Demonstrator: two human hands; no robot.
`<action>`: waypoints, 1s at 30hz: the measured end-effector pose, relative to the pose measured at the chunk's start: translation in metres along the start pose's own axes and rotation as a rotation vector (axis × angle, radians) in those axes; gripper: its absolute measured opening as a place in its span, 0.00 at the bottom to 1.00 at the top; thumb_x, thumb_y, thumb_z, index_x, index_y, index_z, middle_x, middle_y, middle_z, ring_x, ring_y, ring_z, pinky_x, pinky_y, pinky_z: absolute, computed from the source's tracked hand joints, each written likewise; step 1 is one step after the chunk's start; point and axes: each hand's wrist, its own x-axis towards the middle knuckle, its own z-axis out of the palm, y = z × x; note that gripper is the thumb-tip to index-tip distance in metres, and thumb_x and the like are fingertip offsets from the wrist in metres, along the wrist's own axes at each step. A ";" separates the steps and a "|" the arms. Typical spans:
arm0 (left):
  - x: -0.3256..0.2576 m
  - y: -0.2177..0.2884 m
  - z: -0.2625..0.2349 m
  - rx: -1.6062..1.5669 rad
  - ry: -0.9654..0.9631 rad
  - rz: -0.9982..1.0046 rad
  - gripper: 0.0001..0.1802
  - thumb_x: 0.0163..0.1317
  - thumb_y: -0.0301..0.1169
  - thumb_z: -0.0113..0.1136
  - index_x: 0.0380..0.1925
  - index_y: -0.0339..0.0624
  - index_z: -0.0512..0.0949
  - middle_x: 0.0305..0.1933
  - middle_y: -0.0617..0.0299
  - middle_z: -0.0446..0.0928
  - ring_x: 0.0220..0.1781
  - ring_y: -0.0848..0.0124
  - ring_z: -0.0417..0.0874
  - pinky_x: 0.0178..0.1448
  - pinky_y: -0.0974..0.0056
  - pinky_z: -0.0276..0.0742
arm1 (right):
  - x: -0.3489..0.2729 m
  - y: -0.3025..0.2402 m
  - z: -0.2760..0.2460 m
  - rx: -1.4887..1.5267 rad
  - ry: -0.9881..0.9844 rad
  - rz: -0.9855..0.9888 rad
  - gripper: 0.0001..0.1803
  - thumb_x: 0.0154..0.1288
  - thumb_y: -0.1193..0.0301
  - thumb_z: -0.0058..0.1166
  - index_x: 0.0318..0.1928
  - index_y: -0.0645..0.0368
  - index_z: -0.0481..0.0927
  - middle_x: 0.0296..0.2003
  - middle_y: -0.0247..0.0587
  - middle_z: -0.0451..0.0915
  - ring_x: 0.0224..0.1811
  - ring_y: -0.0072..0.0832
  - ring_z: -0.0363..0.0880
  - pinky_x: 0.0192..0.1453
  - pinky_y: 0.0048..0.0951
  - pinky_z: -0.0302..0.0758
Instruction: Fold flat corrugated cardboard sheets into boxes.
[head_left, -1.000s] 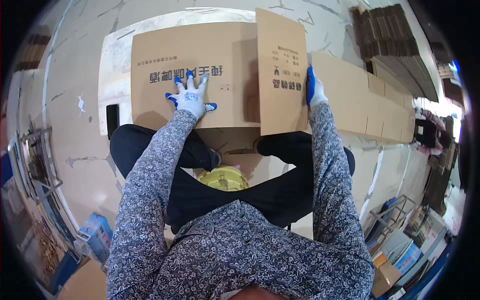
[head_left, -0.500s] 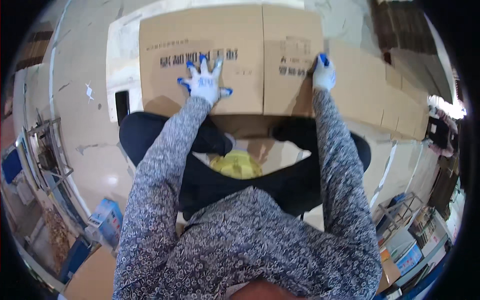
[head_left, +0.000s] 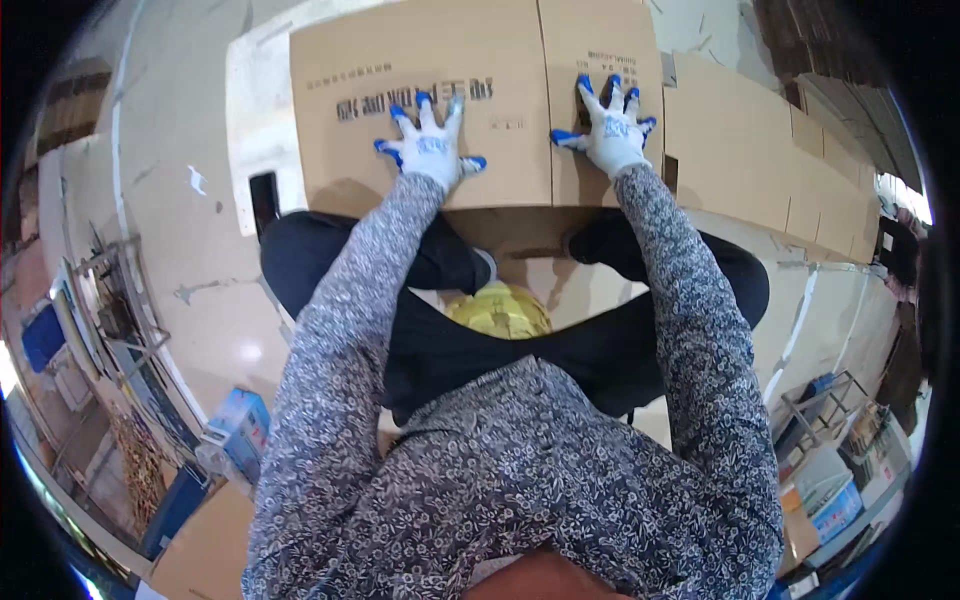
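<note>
A flat brown cardboard carton (head_left: 370, 150) with dark print lies in front of my knees, a vertical crease dividing it into a wide left panel and a narrower right one. On the left panel rests my left hand (head_left: 430, 148), in a white work glove with blue fingertips, fingers spread over the print. My right hand (head_left: 613, 135), gloved alike, lies spread on the right panel, its thumb pointing toward the crease. Neither hand grips anything. Past the carton's right edge another cardboard sheet (head_left: 730, 150) extends, its near part bordering my right wrist.
Under the carton shows a white board (head_left: 262, 110) with a dark slot (head_left: 265, 200) at left. Between my legs is a yellow round object (head_left: 500, 312). Metal racks (head_left: 125, 310) stand left, near a blue box (head_left: 240, 430). More racks (head_left: 830, 415) are at right.
My right hand has left the carton's right edge, moving left and opening flat onto the right panel. My left hand stays spread on the print. The whole view has shifted slightly.
</note>
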 end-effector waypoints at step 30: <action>0.088 0.081 -0.020 0.147 0.214 0.246 0.43 0.64 0.67 0.47 0.76 0.74 0.48 0.81 0.49 0.44 0.78 0.35 0.45 0.63 0.14 0.48 | -0.020 0.004 -0.009 -0.092 -0.201 -0.171 0.63 0.44 0.39 0.70 0.77 0.37 0.49 0.77 0.52 0.45 0.77 0.63 0.44 0.66 0.78 0.55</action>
